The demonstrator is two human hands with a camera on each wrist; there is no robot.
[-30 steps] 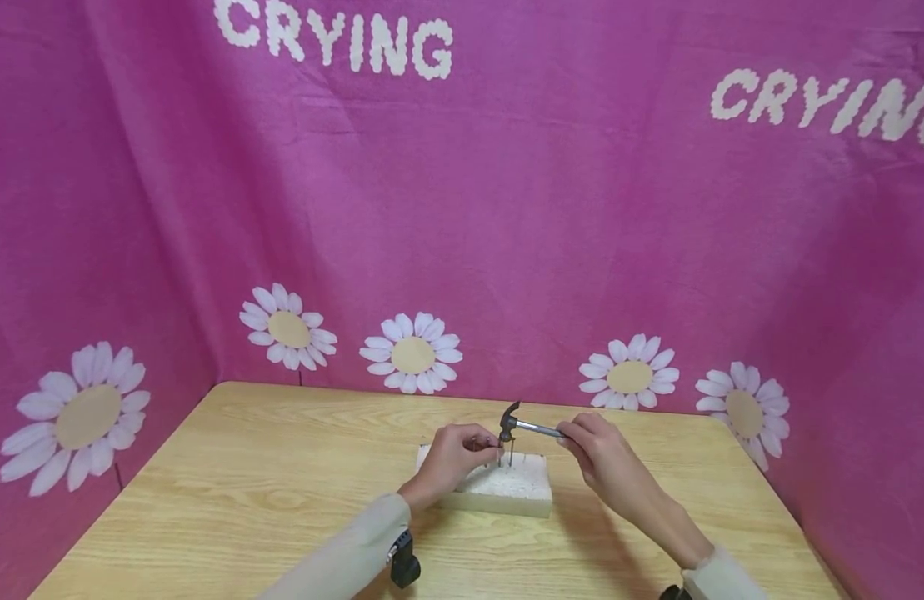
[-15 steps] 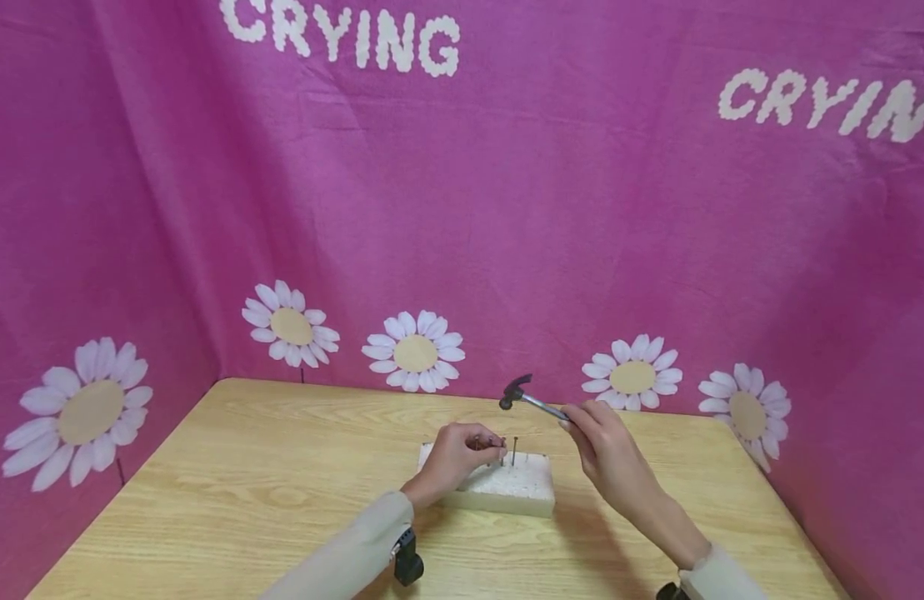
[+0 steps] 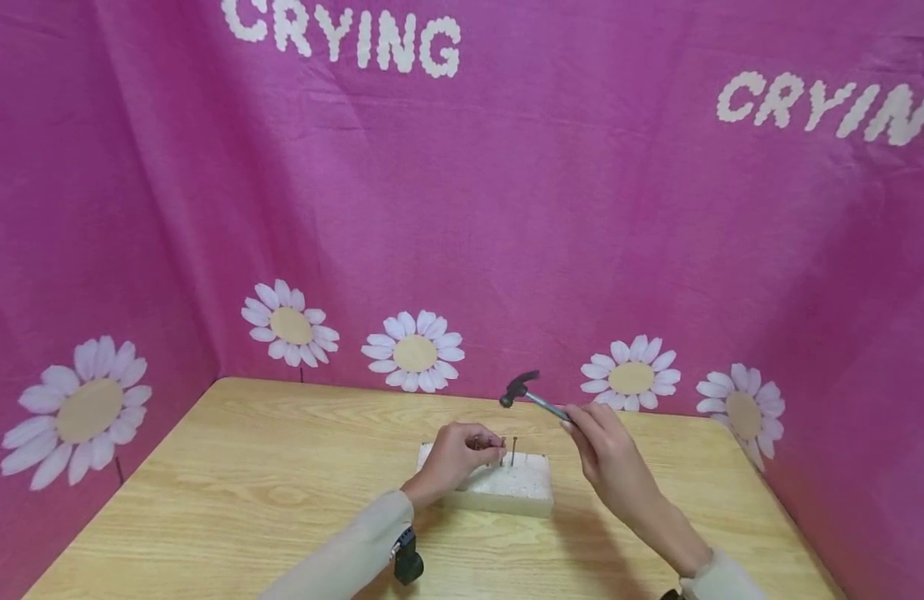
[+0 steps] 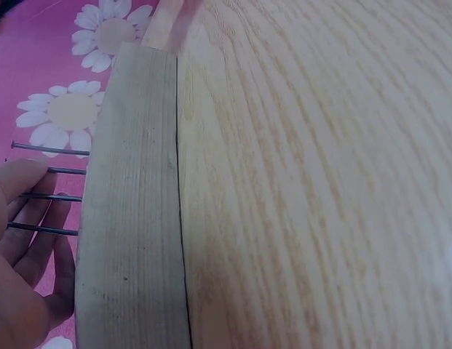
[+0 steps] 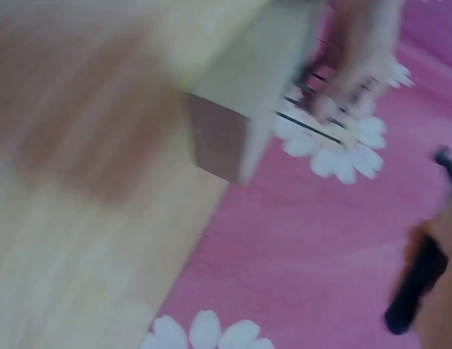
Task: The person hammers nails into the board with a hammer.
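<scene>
A white-topped wooden block (image 3: pixel 517 487) lies on the table with several nails upright in its top. My left hand (image 3: pixel 454 458) pinches one nail (image 4: pixel 62 171) between thumb and fingertips. A taller-looking nail (image 3: pixel 514 451) stands just right of those fingers, untouched. Held by its handle in my right hand (image 3: pixel 615 458), a claw hammer (image 3: pixel 517 389) hangs above the nails, its head apart from them and its claw tilted upward. The right wrist view is blurred, though the hammer's dark grip (image 5: pixel 415 287) shows at its right edge.
The light wood-grain table (image 3: pixel 282 492) extends around the block on all sides. Behind it hangs a pink cloth (image 3: pixel 506 208) with daisies and white lettering. A small black camera (image 3: pixel 407 558) sits at the left wrist.
The hammer has risen from a nail's head to well above the nails, its head tipping back. My left hand keeps its pinch on the nail, almost still.
</scene>
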